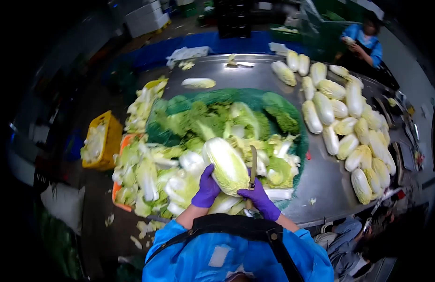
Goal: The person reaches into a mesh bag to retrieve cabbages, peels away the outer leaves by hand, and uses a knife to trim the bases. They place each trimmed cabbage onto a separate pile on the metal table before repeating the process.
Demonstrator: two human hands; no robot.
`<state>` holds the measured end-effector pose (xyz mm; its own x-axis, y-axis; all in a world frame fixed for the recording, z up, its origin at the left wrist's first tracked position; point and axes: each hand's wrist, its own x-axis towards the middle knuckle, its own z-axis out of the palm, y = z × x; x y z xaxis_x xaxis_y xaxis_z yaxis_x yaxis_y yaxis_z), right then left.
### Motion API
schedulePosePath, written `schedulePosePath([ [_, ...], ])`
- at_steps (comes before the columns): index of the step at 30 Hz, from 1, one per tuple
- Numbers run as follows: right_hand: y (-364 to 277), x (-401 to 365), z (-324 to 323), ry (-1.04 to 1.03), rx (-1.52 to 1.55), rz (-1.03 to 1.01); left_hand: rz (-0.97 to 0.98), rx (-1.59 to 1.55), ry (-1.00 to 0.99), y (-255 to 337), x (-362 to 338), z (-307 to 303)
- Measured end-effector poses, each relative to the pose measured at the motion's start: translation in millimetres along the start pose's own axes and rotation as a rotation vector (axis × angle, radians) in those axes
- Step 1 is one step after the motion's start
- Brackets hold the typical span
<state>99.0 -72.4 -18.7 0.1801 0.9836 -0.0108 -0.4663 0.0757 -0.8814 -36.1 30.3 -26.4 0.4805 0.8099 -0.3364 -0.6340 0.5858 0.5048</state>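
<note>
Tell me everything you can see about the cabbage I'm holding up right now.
The cabbage is a plump, oblong head, tightly closed and looking whole, with smooth white ribs at the far end and crinkled yellow-green leaf toward you. It tilts slightly, held above the loose leaves. Your purple-gloved left hand supports its left side; your right hand, gripping the knife, is at its lower right. Whether the blade touches it, I can't tell.

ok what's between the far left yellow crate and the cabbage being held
Loose cabbage leaves, heaped over an orange-rimmed container, as the head view shows.
</note>
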Motion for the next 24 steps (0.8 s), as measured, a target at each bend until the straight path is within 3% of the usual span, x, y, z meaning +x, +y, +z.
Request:
schedulePosePath([
  [2, -4.0, -5.3, -17.0, 0.039, 0.382, 0.21, 0.017, 0.154, -0.164, -0.8, -1.7, 3.2],
  [4, 2.0, -15.3, -37.8, 0.165, 0.694, 0.279, 0.074, 0.276, -0.484, 3.3, -9.3, 38.4],
  [6, -3.7, -13.8, -62.1, 0.38, 0.833, 0.233, -0.002, 0.501, -0.602, 6.8, -0.7, 32.8],
  [9, -25.7, -1.9, -124.3, 0.605, 0.623, -0.084, -0.037, 0.541, -0.602, 9.0, -6.0, 43.8],
  [11, -91.9, 3.2, -140.7, 0.737, 0.594, -0.142, -0.077, 0.536, -0.558, 11.8, -6.2, 35.2],
  [15, -150.0, 31.1, -246.0, 0.824, 0.438, -0.561, -0.078, 0.51, -0.479, 15.5, -12.7, 24.7],
  [18, -190.9, 58.1, -337.2, 0.845, 0.41, -0.67, -0.095, 0.476, -0.429, 16.4, -11.6, 18.2],
  [20, -222.7, 81.3, -382.5, 0.963, 0.316, -0.866, -0.086, 0.467, -0.421, 14.8, -7.8, 17.6],
  [21, -238.8, 83.8, -405.0, 1.059, 0.158, -0.85, -0.091, 0.485, -0.408, 13.3, -4.7, 17.4],
  [22, -256.3, 86.1, -404.9, 1.156, 0.0, -0.828, -0.099, 0.506, -0.393, 12.4, -2.3, 19.1],
  [24, -272.6, 95.7, -406.5, 1.197, 0.132, -0.894, -0.109, 0.473, -0.37, 8.5, 4.0, 22.9],
])
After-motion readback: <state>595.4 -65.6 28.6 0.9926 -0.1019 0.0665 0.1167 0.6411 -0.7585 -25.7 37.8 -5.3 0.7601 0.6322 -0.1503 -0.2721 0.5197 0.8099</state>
